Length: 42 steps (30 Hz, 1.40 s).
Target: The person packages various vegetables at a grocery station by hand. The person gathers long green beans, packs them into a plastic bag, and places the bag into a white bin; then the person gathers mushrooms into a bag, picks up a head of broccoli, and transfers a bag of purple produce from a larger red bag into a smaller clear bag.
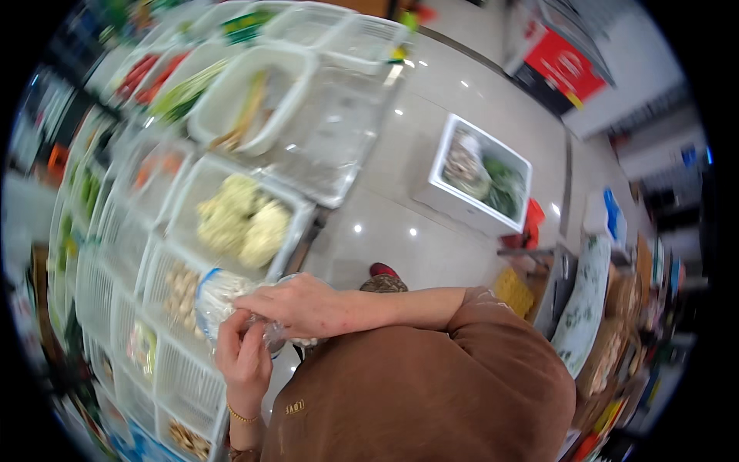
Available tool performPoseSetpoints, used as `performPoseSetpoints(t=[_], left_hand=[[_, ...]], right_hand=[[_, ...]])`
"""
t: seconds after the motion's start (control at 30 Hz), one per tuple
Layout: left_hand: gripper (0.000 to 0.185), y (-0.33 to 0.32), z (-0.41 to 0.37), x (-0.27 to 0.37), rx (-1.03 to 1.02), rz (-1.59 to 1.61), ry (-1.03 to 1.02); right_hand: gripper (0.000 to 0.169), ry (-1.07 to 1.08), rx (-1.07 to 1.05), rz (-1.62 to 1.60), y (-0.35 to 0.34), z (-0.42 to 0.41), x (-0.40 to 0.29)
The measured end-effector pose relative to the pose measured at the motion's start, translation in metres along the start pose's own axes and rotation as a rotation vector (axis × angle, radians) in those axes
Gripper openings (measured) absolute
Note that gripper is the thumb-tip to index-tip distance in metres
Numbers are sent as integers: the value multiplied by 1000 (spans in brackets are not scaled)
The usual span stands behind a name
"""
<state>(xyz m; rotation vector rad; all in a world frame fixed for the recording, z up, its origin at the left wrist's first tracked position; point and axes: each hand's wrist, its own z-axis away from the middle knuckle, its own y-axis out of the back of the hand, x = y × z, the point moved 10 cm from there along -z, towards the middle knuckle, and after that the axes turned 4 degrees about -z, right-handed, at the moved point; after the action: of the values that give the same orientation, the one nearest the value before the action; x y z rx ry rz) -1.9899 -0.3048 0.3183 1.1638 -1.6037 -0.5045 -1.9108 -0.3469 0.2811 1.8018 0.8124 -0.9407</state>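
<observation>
Both hands are together at the near edge of the produce display. My right hand reaches across from the right, its fingers on a clear plastic package with a blue edge and white, mushroom-like contents. My left hand, with a bead bracelet at the wrist, pinches the package's crumpled film from below. The right hand hides part of the package. More white produce shows beneath the right wrist. Just beyond the hands, a white basket holds pale cauliflower heads. Small round white mushrooms lie in the compartment beside the package.
A white oval tub and a plastic-covered surface are farther along the display. An open foam box with bagged greens stands on the tiled floor. Brown mushrooms fill a near basket. Laden shelving stands at right.
</observation>
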Motion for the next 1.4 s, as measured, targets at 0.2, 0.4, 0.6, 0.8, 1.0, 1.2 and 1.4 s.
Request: performPoseSetpoints(t=[0.2, 0.4, 0.6, 0.8, 1.0, 1.2, 1.4], left_hand=[[35, -238, -103, 122, -443, 350, -99], [39, -309, -118, 181, -642, 413, -64], [41, -353, -90, 163, -813, 153, -72], [38, -377, -71, 158, -947, 28, -146], [34, -373, -58, 137, -943, -21, -24], [30, -372, -21, 92, -949, -86, 176], [21, -385, -5, 60, -836, -171, 115]], right_hand=[[33, -345, 363, 249, 185, 199, 148], [25, -731, 518, 917, 356, 391, 267], [55, -1178, 226, 951, 409, 477, 410], [50, -1089, 195, 141, 201, 448, 519], [34, -902, -367, -251, 12, 465, 442], [29, -1192, -378, -130, 24, 606, 482], [19, -1470, 50, -178, 151, 586, 554]])
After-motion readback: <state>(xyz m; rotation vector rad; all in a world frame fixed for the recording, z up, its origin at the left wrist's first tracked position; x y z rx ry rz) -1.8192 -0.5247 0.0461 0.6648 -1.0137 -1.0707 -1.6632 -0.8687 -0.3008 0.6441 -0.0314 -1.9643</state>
